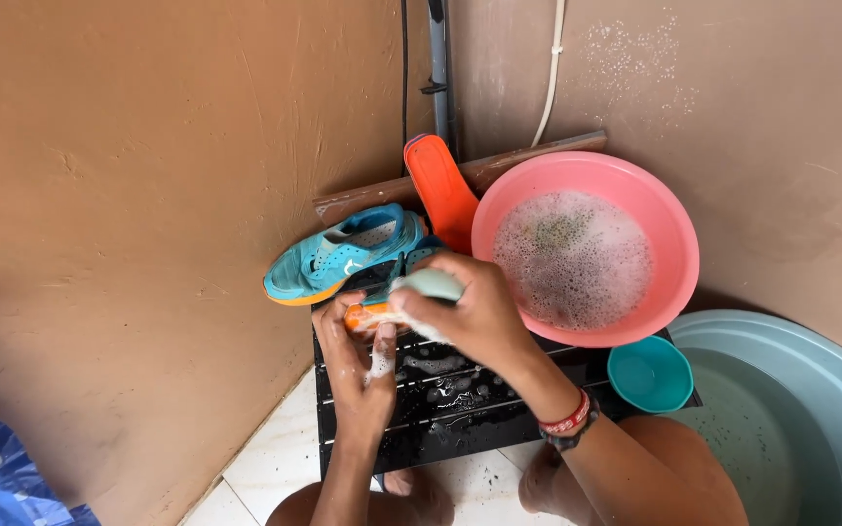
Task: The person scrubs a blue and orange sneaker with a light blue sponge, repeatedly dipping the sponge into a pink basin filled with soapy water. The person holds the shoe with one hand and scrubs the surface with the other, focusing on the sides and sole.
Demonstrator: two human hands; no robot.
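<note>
My left hand [358,365] clamps the soapy orange-soled shoe [367,314] over the black slatted surface [440,409]; my right hand [475,312] grips a pale brush [431,284] on it. Best: short firm strokes, shoe braced.

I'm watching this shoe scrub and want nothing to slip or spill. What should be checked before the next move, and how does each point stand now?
1. Left hand grips the sudsy orange-edged piece: ok.
2. Right hand holds the pale green brush on it: ok.
3. Pink basin has soapy water: ok, though its near edge overhangs the black slatted rack.
4. Teal shoe lies on its side by the wall, steady: ok.
5. Small teal cup upright beside the basin: ok.
6. How firm the soapy grip is: cannot tell.
</note>
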